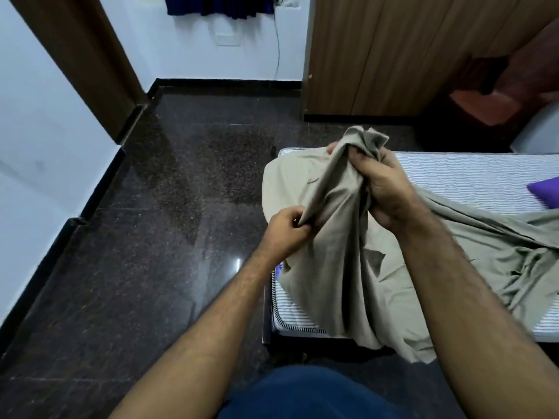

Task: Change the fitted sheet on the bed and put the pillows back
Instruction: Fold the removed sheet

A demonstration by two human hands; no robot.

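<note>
Both hands clutch beige sheet (338, 252) — left hand (286, 226) pinching edge, right hand (384, 189) fisting bunch at 12 o'clock over mattress (453, 173). Risk — wrong corner found, sheet fitted skewed.

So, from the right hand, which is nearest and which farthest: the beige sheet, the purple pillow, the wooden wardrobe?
1. Beige sheet: gripped in the right hand.
2. Purple pillow: on the mattress, at the right edge of view.
3. Wooden wardrobe: against the far wall.
</note>
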